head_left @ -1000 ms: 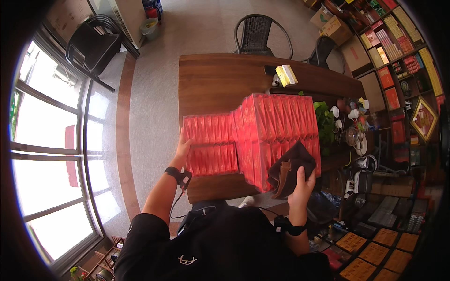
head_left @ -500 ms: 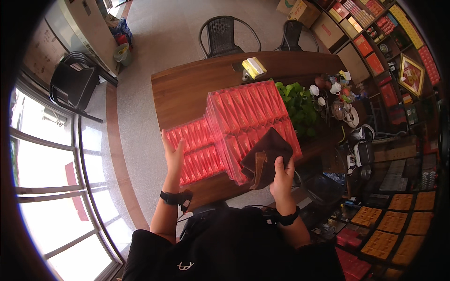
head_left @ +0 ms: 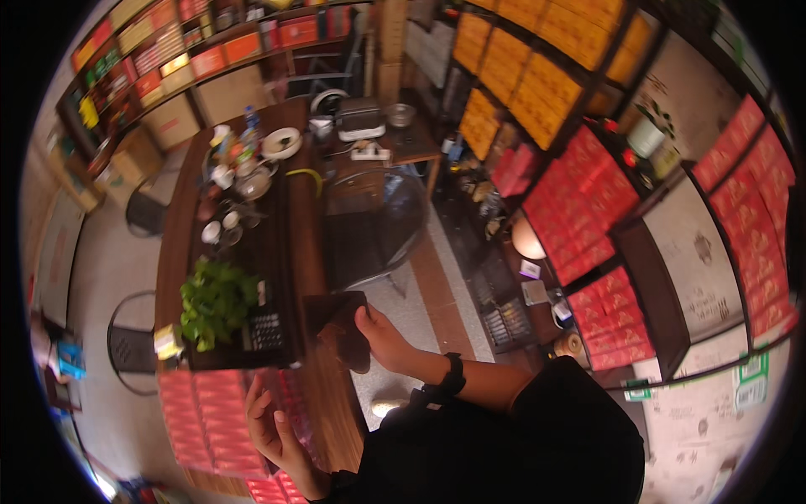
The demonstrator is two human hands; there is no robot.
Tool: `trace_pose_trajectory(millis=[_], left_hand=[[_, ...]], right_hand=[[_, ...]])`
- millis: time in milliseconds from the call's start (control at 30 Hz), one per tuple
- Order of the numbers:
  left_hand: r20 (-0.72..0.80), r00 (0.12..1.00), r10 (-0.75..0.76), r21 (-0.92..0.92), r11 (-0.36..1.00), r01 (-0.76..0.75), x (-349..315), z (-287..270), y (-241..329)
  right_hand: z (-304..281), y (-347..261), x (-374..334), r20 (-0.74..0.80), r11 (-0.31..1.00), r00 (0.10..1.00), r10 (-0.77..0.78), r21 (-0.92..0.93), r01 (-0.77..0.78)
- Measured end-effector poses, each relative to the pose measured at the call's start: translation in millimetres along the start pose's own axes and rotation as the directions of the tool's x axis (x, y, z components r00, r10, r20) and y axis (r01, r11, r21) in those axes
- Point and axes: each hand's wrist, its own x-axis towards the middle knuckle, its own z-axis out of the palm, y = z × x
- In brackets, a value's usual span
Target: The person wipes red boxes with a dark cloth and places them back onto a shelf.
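My right hand (head_left: 386, 340) grips a folded dark brown cloth (head_left: 338, 329) with the thumb on top, above the table's near edge. Over the clear plastic boxes of red packets (head_left: 195, 412) is my left hand (head_left: 275, 430), its fingers spread and nothing in it. Whether that hand touches the boxes I cannot tell, as the picture is a little blurred. The boxes sit stacked at the near end of the wooden table (head_left: 332, 412).
On the table are a leafy green plant (head_left: 214, 302), a yellow tissue pack (head_left: 168, 342) and white cups (head_left: 211, 231). A dark chair (head_left: 374, 227) stands along the table's right side. Shelves with red boxes (head_left: 579, 202) and orange boxes (head_left: 537, 84) fill the right.
The view has swung to the right, so the shelves now show more. The cloth in my right hand has come away from above the red packets. My left hand is now over the boxes.
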Motion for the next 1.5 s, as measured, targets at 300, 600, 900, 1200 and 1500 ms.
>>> trace_pose_trajectory(millis=[300, 600, 900, 1200, 1500], left_hand=[[0.596, 0.803, -0.008, -0.292, 0.929, 0.226, 54, 229, 23], [0.941, -0.109, 0.321, -0.329, 0.942, -0.063, -40, 516, 72], [0.654, -0.627, 0.424, -0.643, 0.748, -0.164, -158, 607, 79], [0.417, -0.476, 0.774, -0.908, 0.341, -0.241, -264, 645, 96], [0.418, -0.48, 0.771, -0.908, 0.33, -0.259, -299, 650, 101]], right_hand=[[-167, -172, -111, -0.343, 0.799, 0.899, -0.273, 0.44, 0.41], [-262, -250, -276, -0.393, 0.286, 0.443, -0.806, -0.913, -0.29], [-292, -228, -379, -0.316, 0.007, 0.309, -0.897, -0.71, -0.704], [-208, -245, -400, -0.436, 0.51, -0.459, -0.774, 0.0, -0.86], [-166, -188, -421, -0.336, 0.521, -0.508, -0.793, 0.057, -0.851]])
